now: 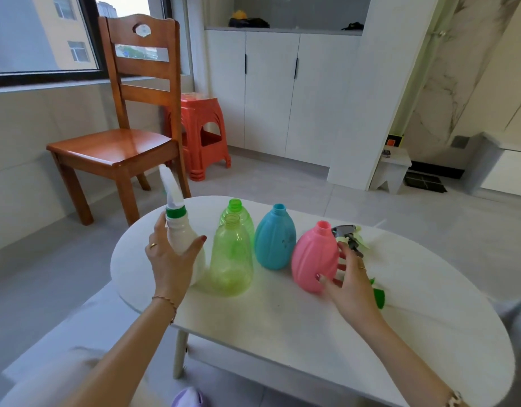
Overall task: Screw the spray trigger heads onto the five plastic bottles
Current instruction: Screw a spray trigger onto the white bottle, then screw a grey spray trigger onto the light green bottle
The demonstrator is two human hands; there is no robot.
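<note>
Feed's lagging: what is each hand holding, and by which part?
The left hand grips the white bottle around its upper body, just below the neck. The right hand clasps the pink bottle by its lower right side, thumb in front, fingers behind.

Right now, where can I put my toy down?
Bare table lies in front of the green bottles, between left hand and right hand, and at the right end. Crowded: the row from white bottle to pink bottle, trigger heads behind it.

A white oval bench (282,318) is seen at lower centre. Ranged upon it from left to right are a white bottle (183,239), a near green bottle (231,259), a far green bottle (238,214), a blue bottle (275,242) and a pink bottle (312,257); loose trigger heads (349,235) are laid at the right.
</note>
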